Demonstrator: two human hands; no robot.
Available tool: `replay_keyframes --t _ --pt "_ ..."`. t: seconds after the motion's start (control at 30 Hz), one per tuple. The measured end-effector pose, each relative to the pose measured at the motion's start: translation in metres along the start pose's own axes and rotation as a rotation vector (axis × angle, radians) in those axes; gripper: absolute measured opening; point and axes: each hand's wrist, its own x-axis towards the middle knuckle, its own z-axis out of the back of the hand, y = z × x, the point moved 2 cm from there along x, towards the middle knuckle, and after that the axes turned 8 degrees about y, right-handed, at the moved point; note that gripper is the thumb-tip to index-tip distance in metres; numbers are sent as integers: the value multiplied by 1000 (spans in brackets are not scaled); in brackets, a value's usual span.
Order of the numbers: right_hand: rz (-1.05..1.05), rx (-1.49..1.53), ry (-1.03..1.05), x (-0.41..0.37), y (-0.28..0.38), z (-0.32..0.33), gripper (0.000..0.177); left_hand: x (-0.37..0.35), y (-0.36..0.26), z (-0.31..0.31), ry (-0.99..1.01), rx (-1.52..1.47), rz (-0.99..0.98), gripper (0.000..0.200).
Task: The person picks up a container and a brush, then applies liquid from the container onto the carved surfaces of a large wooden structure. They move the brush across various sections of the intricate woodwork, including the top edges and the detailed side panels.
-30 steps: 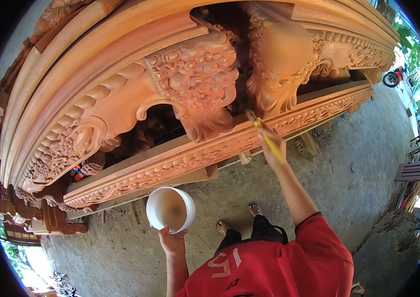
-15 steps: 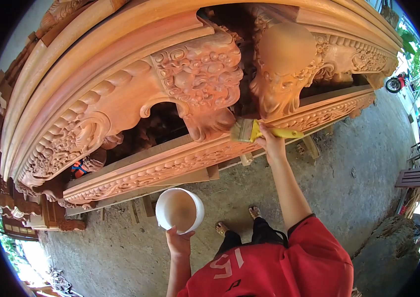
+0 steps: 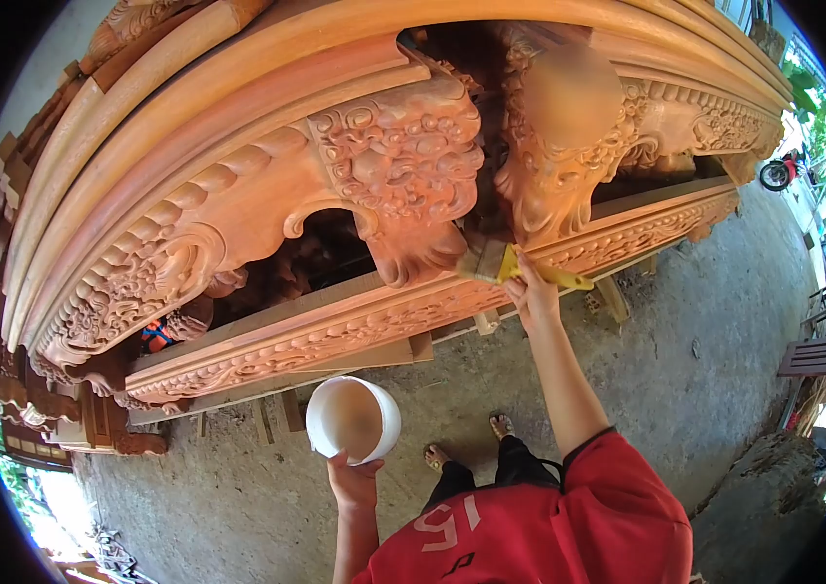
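Note:
My right hand [image 3: 532, 289] is closed round the yellow handle of a wide paintbrush [image 3: 505, 265]. The bristles point left and lie against the carved wooden furniture [image 3: 403, 161], by the foot of a carved leg, just above the lower carved rail [image 3: 335, 326]. Lower left, my left hand [image 3: 355, 477] grips the rim of a white bucket [image 3: 313, 419], fingers partly hidden by it. Inside the bucket is something brownish, blurred at its centre.
Wooden blocks [image 3: 612, 300] show beneath the rail on the concrete floor [image 3: 666, 360]. Further carved wood [image 3: 91, 419] stands at the left. A motorbike [image 3: 776, 175] is at the far right, above a dark slatted wooden piece [image 3: 817, 355].
The brush in my right hand has tilted, its handle end dropping slightly. The carved furniture appears shifted a little right and down in view. My left hand still holds the bucket.

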Motion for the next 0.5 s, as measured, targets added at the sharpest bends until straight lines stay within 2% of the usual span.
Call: replay_keyframes --t 0.17,0.23,0.3,0.37,0.43,0.5 --pt "41 -61 117 -13 12 11 18 1 -2 6 43 -67 9 54" --pt "85 55 -264 -11 14 6 18 0 0 7 28 -72 11 54" --pt "130 105 -279 -1 -10 14 18 1 -1 8 7 -77 8 54" --pt "-61 135 -147 -4 -39 15 17 1 -2 9 23 -72 11 53" --pt "-91 230 -197 -17 -42 6 16 1 -2 7 38 -67 11 53" --pt "-123 328 -245 -20 -42 9 14 1 -4 5 -63 -15 -17 56"
